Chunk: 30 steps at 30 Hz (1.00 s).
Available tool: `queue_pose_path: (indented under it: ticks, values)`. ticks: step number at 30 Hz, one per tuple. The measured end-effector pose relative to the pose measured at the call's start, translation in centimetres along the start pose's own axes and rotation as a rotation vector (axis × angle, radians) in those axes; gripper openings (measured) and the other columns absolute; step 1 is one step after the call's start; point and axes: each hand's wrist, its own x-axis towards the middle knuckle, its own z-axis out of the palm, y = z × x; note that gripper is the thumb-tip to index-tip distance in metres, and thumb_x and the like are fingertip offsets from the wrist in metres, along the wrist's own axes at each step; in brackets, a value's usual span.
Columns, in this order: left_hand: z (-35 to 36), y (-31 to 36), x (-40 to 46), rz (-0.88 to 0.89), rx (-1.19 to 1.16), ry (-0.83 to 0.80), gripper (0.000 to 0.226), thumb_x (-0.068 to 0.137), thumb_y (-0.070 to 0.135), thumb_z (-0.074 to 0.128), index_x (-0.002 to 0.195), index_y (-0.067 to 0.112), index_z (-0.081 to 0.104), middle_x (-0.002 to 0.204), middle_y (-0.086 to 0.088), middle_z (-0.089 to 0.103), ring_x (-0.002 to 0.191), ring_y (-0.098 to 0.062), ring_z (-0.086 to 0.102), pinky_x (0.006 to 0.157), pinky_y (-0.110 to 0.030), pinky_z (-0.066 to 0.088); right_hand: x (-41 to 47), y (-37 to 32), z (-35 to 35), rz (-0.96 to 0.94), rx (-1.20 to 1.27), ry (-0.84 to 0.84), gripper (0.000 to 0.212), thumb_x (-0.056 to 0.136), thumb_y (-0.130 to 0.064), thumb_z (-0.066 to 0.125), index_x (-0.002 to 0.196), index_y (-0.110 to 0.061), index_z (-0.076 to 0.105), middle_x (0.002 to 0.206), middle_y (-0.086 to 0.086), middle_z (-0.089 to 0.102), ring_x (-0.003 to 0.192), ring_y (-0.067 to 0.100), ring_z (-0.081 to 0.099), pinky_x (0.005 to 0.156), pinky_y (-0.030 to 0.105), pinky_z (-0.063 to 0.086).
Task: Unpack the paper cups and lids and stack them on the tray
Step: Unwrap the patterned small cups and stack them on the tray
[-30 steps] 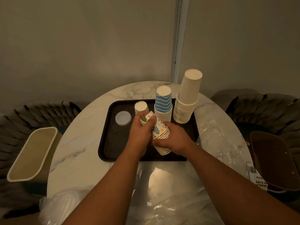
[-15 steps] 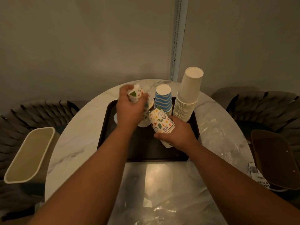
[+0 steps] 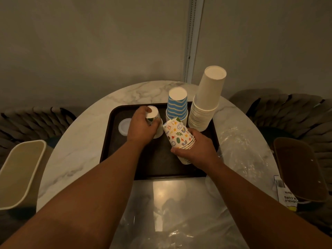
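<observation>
Brown tray point(image 3: 115, 141) holds my cup stacks while my left hand point(image 3: 142, 126) grips an inverted patterned cup point(image 3: 152, 116) and my right hand point(image 3: 195, 148) clasps a nested patterned stack point(image 3: 177, 133).

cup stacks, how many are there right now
4. A plain stack at the tray's far right, a striped stack beside it, a small stack under the left hand, and a patterned stack held in the right hand.
</observation>
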Motion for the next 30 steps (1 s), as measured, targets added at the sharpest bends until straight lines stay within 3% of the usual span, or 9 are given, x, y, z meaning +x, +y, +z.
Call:
queue_pose_path:
  ticks: [4,6,8,11,14,18,23,28,30]
  values:
    - [-0.7,0.9,-0.3,0.022,-0.012,0.093,0.039,0.091,0.043,0.06,0.12,0.017,0.059,0.146,-0.004,0.043,0.132,-0.024,0.044,0.106,-0.044,0.043,-0.1,0.1,0.2,-0.043,0.009,0.042,0.087,0.059,-0.043,0.088,0.134,-0.025,0.047,0.125,-0.006,0.056,0.109,0.009,0.054,0.083,0.024,0.049]
    - [-1.4,2.4,-1.4,0.029,-0.177,0.263,0.039,0.093,0.042,0.057,0.12,0.015,0.059,0.141,-0.007,0.047,0.127,-0.021,0.049,0.103,-0.043,0.046,-0.3,-0.2,0.0,-0.042,0.095,0.033,0.086,0.059,-0.039,0.089,0.133,-0.026,0.047,0.119,-0.01,0.056,0.106,0.007,0.056,0.081,0.021,0.049]
    - [-2.0,4.6,-3.5,-0.02,-0.397,0.368,0.035,0.094,0.036,0.06,0.119,0.013,0.056,0.12,-0.004,0.058,0.107,-0.006,0.059,0.091,-0.034,0.054,-0.5,-0.7,-0.4,-0.05,0.176,0.002,0.08,0.061,-0.034,0.089,0.128,-0.028,0.048,0.115,-0.012,0.058,0.102,0.005,0.058,0.08,0.02,0.051]
    - [-1.5,6.4,-6.6,-0.209,-0.712,0.116,0.043,0.091,0.022,0.067,0.129,0.016,0.048,0.104,0.008,0.06,0.086,0.009,0.063,0.072,-0.018,0.056,-0.5,-1.0,-0.8,-0.062,0.27,-0.08,0.072,0.06,-0.029,0.09,0.122,-0.025,0.053,0.115,-0.008,0.065,0.102,0.008,0.065,0.089,0.034,0.056]
    - [-1.1,6.3,-7.9,-0.347,-0.961,-0.072,0.052,0.088,0.013,0.069,0.132,0.028,0.045,0.118,-0.002,0.063,0.102,-0.016,0.068,0.084,-0.039,0.059,-0.9,-1.5,-1.0,-0.093,0.25,-0.159,0.078,0.058,-0.035,0.09,0.126,-0.021,0.055,0.115,-0.008,0.067,0.104,0.008,0.065,0.092,0.036,0.055]
    - [-1.0,6.8,-8.1,-0.37,-0.951,0.007,0.023,0.088,0.016,0.069,0.106,0.024,0.058,0.108,-0.009,0.069,0.101,-0.026,0.069,0.083,-0.044,0.059,-1.7,-2.6,-0.9,-0.157,0.091,-0.161,0.067,0.065,-0.038,0.087,0.123,-0.031,0.053,0.11,-0.017,0.062,0.098,-0.002,0.059,0.085,0.018,0.05]
    - [-0.8,6.5,-8.5,-0.346,-0.896,0.007,0.023,0.088,0.02,0.07,0.104,0.029,0.057,0.11,-0.005,0.069,0.101,-0.02,0.069,0.087,-0.043,0.058,-2.2,-2.9,-0.8,-0.175,0.045,-0.111,0.07,0.065,-0.043,0.085,0.126,-0.026,0.054,0.107,-0.019,0.059,0.087,-0.01,0.055,0.07,0.003,0.041]
    - [-0.7,6.4,-8.1,-0.276,-0.781,0.013,0.029,0.078,0.039,0.074,0.1,0.036,0.057,0.11,-0.002,0.069,0.1,-0.018,0.07,0.088,-0.047,0.057,-2.0,-2.8,-0.3,-0.187,-0.002,-0.032,0.065,0.067,-0.039,0.085,0.123,-0.024,0.056,0.113,-0.011,0.064,0.092,-0.002,0.057,0.069,0.004,0.04]
    - [-1.0,6.6,-7.2,-0.253,-0.74,0.038,0.029,0.075,0.041,0.073,0.098,0.036,0.056,0.107,-0.001,0.069,0.099,-0.017,0.069,0.088,-0.047,0.057,-1.6,-3.0,-0.2,-0.203,-0.001,0.011,0.062,0.065,-0.039,0.085,0.12,-0.024,0.058,0.111,-0.01,0.067,0.096,0.003,0.062,0.075,0.011,0.046]
